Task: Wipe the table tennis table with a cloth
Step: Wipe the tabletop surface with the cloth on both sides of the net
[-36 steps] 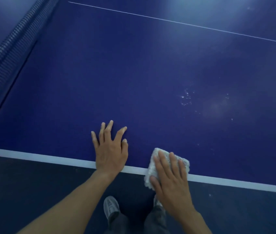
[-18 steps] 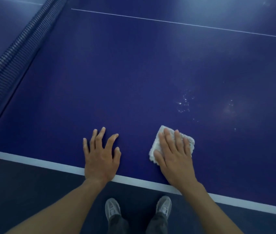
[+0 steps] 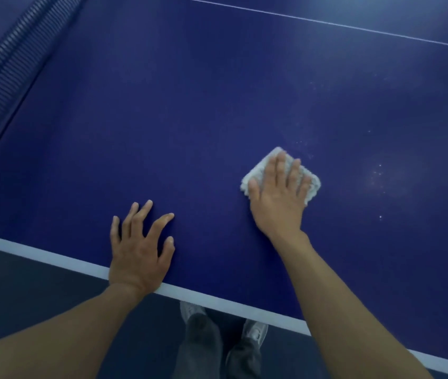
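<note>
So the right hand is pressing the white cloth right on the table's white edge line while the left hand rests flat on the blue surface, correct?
Not quite. The head view shows the cloth under the right hand lying on the blue surface of the table, well inside the white edge line. The left hand does rest flat on the blue.

Blue table [image 3: 190,119] bears white cloth [image 3: 261,169], pale specks [image 3: 378,173].
</note>
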